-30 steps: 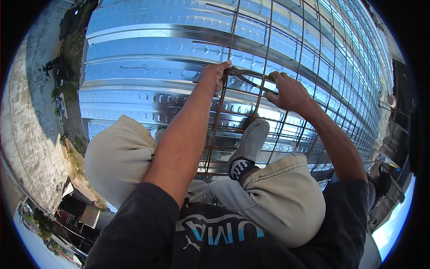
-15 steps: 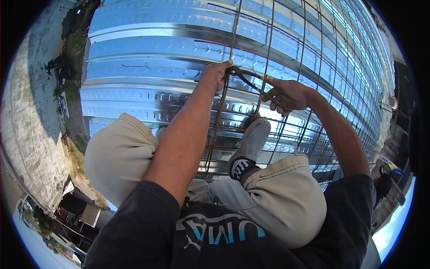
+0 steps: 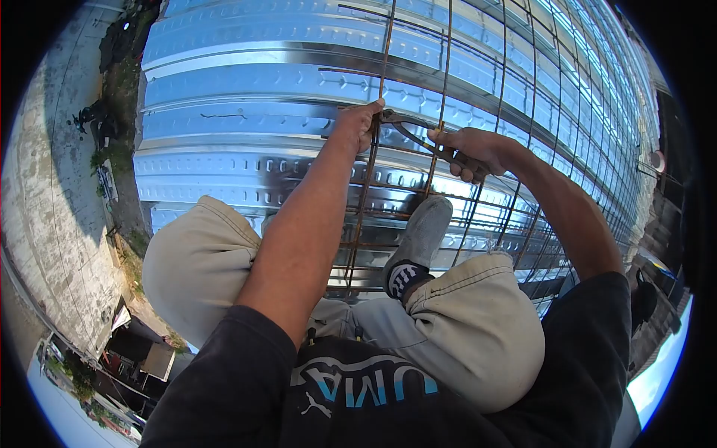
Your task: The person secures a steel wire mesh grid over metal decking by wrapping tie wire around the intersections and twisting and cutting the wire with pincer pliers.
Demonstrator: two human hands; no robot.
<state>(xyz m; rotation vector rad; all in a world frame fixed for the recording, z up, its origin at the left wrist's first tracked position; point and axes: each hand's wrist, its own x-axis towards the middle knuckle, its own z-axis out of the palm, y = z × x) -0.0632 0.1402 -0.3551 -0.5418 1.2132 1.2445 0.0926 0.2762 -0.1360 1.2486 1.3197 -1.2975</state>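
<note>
My left hand (image 3: 360, 127) is closed round a thin rusty rebar (image 3: 367, 175) of the mesh, its thumb pointing up along the bar. Held in my right hand (image 3: 472, 153) is a pair of dark, long-handled pincers (image 3: 409, 133), with fingers wrapped round the handles. The pincers' jaws meet the bar right beside my left fingers, at a crossing of bars. Any tie wire in the jaws is too small to make out.
Ribbed, shiny metal decking (image 3: 216, 89) lies under the rebar mesh (image 3: 534, 97). My shoe (image 3: 423, 228) rests on the mesh between my knees. A short piece of wire (image 3: 224, 116) lies on the decking. Past the decking's left edge, concrete ground (image 3: 45, 194) shows far below.
My right hand has closed its fingers more tightly round the pincers' handles and shifted slightly. The wire loop seen above the pincers no longer shows. My left hand stays at the bar.
</note>
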